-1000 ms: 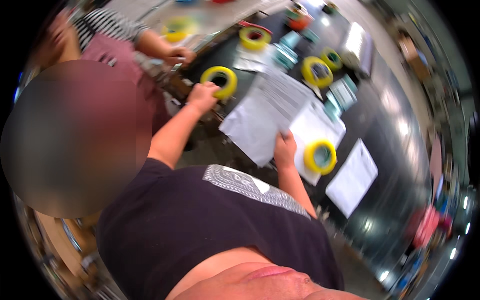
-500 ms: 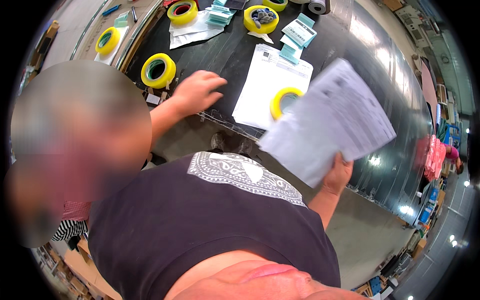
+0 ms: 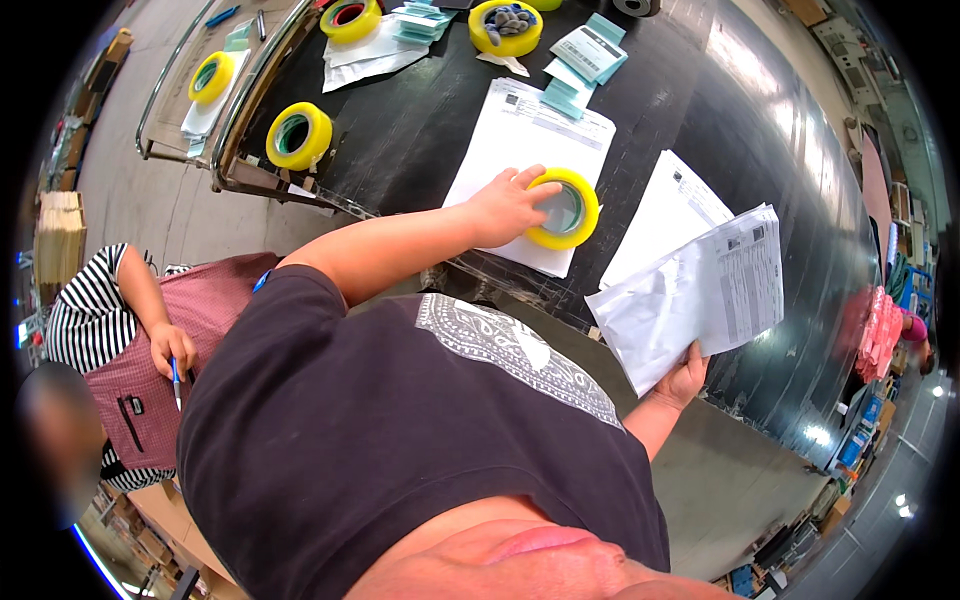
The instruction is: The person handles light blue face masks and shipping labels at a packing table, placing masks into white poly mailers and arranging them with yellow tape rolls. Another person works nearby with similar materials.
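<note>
My left hand (image 3: pixel 512 208) reaches across to a yellow roll of packing tape (image 3: pixel 583 218) on a stack of white printed sheets (image 3: pixel 530 128). Its fingers grip the roll's left rim. In my right hand (image 3: pixel 682 377), at the table's front edge, is a sheaf of printed papers (image 3: pixel 738 290); a crinkled, whitish part hangs at its lower left. Another white printed sheet (image 3: pixel 665 215) lies partly behind the sheaf, on the black table. Teal-backed labels (image 3: pixel 588 55) overlap the top of the stack.
More yellow tape rolls (image 3: pixel 299 136) stand to the left, and one roll (image 3: pixel 506 28) holds grey gloves. White bags (image 3: pixel 372 62) lie at the back left. A metal-framed cart (image 3: pixel 225 185) adjoins the table. Close on my left, a person in a checked apron (image 3: pixel 215 300) holds a pen.
My left hand has moved right, from bare table to the tape roll. The sheaf in my right hand has tilted lower, and a separate sheet shows behind it. The person at left has moved back.
</note>
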`<action>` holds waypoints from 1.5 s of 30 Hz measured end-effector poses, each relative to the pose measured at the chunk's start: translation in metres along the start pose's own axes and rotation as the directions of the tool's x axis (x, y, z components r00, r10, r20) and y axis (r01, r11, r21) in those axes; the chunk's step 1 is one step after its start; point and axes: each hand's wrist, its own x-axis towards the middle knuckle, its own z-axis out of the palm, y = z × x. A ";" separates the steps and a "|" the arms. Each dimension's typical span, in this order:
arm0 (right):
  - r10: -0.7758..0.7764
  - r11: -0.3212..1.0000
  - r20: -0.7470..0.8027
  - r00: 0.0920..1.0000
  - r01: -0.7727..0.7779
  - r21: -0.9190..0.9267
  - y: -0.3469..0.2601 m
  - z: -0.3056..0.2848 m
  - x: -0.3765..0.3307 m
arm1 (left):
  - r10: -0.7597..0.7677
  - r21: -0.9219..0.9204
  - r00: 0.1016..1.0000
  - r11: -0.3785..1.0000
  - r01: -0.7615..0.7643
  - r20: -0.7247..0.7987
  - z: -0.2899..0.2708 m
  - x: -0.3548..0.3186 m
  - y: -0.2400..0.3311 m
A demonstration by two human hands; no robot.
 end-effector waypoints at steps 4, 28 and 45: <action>-0.005 0.999 -0.002 1.000 0.006 0.049 0.001 -0.012 0.012 | 0.046 -0.155 0.994 0.986 -0.061 -0.097 -0.009 -0.005 -0.004; 0.021 0.949 -0.059 0.998 -0.002 0.315 0.005 -0.092 -0.011 | -0.572 0.018 0.815 0.817 0.576 -0.098 -0.034 -0.125 -0.112; 0.144 0.984 0.195 0.970 -0.120 -0.128 0.040 0.059 0.050 | -0.355 -0.278 0.893 0.919 0.279 -0.278 -0.016 -0.016 -0.077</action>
